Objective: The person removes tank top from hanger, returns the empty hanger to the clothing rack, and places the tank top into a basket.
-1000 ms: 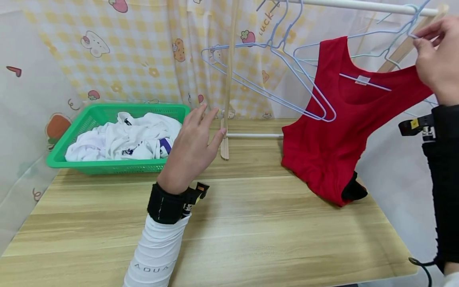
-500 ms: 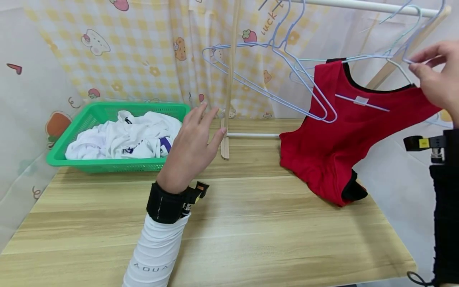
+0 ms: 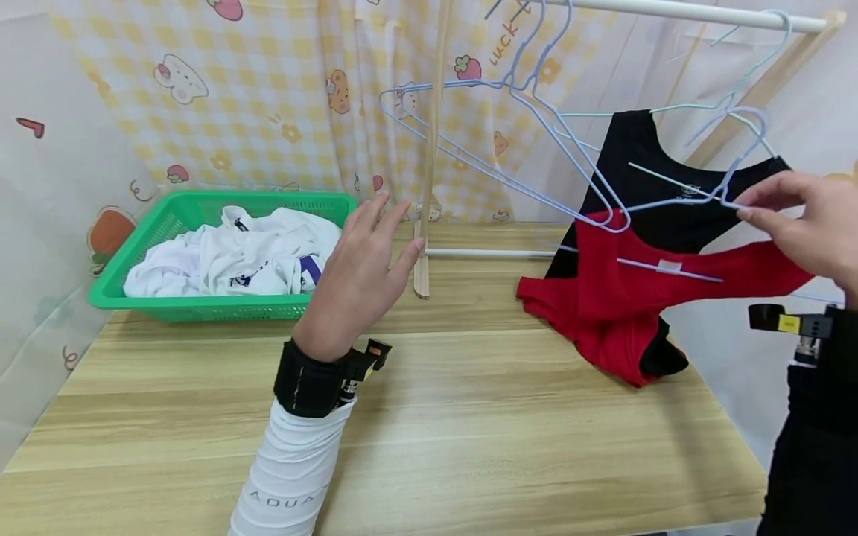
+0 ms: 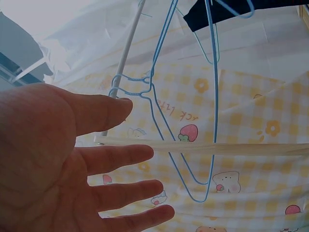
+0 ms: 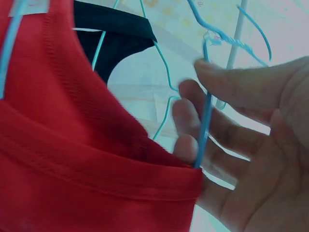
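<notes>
In the head view, my right hand (image 3: 804, 223) pinches a blue wire hanger (image 3: 677, 202) just beside its neck. On that hanger is a red tank top (image 3: 620, 294), its lower part bunched on the tabletop. The hanger's hook stands free of the rail (image 3: 684, 9). In the right wrist view, the wire (image 5: 205, 128) passes between thumb and fingers above the red strap (image 5: 178, 183). Behind it a black tank top (image 3: 630, 145) hangs on a pale green hanger (image 3: 788, 28). My left hand (image 3: 358, 279) holds nothing, fingers spread, in front of the basket's right end.
A green basket (image 3: 201, 304) of white clothes (image 3: 268, 249) stands at the table's back left. Two bare blue hangers (image 3: 512, 85) hang on the rail beside the rack's wooden upright (image 3: 429, 149). A wooden post (image 3: 757, 104) stands at the right. The wooden table (image 3: 503, 432) lies below.
The blue hanger with the red tank top has come off the rail and moved down and slightly left in my right hand, exposing the black tank top behind. My left hand stays still.
</notes>
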The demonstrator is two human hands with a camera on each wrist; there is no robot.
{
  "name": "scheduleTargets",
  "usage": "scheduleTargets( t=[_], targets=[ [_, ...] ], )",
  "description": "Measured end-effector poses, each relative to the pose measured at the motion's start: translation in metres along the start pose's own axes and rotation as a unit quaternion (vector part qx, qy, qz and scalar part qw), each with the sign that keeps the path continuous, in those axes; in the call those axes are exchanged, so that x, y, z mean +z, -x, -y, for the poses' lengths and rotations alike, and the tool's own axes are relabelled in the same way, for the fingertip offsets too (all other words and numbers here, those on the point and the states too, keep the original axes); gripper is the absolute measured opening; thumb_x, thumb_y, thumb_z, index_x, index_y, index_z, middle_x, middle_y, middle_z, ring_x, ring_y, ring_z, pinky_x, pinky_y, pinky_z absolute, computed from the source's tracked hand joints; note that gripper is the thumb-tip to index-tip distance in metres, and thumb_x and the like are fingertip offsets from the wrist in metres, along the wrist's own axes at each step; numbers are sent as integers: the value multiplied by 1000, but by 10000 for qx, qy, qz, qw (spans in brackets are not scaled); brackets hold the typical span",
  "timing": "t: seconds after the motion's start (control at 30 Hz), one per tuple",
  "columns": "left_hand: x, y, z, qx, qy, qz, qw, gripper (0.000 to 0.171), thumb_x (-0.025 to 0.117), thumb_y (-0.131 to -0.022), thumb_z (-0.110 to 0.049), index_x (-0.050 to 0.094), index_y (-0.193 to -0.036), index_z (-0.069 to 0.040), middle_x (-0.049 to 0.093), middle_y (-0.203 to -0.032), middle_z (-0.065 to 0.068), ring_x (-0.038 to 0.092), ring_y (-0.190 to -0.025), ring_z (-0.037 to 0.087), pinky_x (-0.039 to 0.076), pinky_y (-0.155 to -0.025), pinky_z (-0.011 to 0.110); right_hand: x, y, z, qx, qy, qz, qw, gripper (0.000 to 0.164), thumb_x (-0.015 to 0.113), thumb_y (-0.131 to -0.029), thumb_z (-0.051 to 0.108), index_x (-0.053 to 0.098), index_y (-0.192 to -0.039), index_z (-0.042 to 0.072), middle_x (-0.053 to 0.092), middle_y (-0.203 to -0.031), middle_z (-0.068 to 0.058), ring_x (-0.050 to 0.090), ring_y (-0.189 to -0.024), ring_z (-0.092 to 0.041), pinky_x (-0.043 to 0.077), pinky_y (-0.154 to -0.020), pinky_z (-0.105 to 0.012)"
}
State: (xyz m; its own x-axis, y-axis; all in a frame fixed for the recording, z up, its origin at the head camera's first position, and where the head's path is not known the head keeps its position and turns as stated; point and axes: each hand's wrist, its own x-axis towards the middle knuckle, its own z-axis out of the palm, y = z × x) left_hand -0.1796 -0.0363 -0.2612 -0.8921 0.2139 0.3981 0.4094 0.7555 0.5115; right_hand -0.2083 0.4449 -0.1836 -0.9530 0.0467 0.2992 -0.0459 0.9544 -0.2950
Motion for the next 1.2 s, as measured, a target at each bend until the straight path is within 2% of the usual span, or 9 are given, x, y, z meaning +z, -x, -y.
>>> scheduleTargets(
  t=[0.17,0.27,0.33,0.4,0.53,0.63,0.73,0.93,1.2],
  targets=[
    [-1,0,0,-39,19,12,10000,59,58,-113,-32,45,-163,-4,31,-175,23,26,-163,42,32,-129,61,6,16,6,-408,275,252,9985,19,59,-108,1,61,-123,-10,57,-124,-47,55,-102,-67,61,-62,-49],
    [-1,1,0,-16,43,-15,10000,58,59,-113,-31,46,-163,-4,31,-174,23,27,-163,42,33,-129,61,8,23,15,-747,283,263,9965,17,63,-104,-4,64,-120,-9,61,-118,-46,62,-93,-69,62,-58,-30],
    [-1,1,1,0,68,-19,10000,58,59,-113,-31,46,-162,-4,32,-174,23,27,-163,42,33,-129,61,9,27,24,-1002,309,198,9943,17,66,-102,-7,67,-119,-9,64,-112,-44,64,-88,-65,48,-57,-9],
    [-1,2,1,29,92,-23,10000,57,58,-113,-30,46,-162,-4,32,-174,23,27,-163,42,33,-129,61,9,32,35,-1262,375,66,9913,18,68,-100,-8,69,-117,-6,68,-106,-40,65,-81,-58,29,-58,1],
    [-2,2,1,150,156,-51,9998,55,56,-114,-31,47,-161,-5,33,-174,22,27,-163,40,32,-129,61,11,41,60,-1888,330,-474,9803,20,75,-95,-9,74,-113,-2,74,-97,-29,64,-72,-22,31,-61,3],
    [-2,4,0,315,294,-127,9990,54,55,-114,-32,48,-161,-6,34,-174,20,28,-164,38,31,-130,60,15,48,80,-2328,-13,-896,9684,22,78,-92,-11,75,-112,-2,76,-98,-24,52,-76,9,34,-70,4],
    [-4,6,-3,519,538,-211,9970,52,53,-115,-32,49,-162,-8,37,-173,16,29,-164,34,31,-131,57,20,55,103,-2609,-411,-1167,9574,21,77,-92,-12,75,-112,-4,77,-101,-23,42,-82,23,35,-80,5],
    [-10,12,-10,1180,909,-630,9868,49,57,-114,-32,55,-157,-9,51,-165,12,42,-158,26,37,-129,48,24,63,140,-2813,-945,-1557,9422,17,75,-96,-8,76,-112,-5,78,-103,-20,48,-85,21,40,-83,1],
    [-21,17,-13,2314,821,-1810,9523,40,74,-104,-18,69,-140,1,74,-136,14,71,-127,24,56,-110,38,30,65,172,-2694,-1887,-1866,9257,17,76,-99,1,78,-115,-4,76,-98,-6,65,-87,9,52,-89,-5]
  ],
)
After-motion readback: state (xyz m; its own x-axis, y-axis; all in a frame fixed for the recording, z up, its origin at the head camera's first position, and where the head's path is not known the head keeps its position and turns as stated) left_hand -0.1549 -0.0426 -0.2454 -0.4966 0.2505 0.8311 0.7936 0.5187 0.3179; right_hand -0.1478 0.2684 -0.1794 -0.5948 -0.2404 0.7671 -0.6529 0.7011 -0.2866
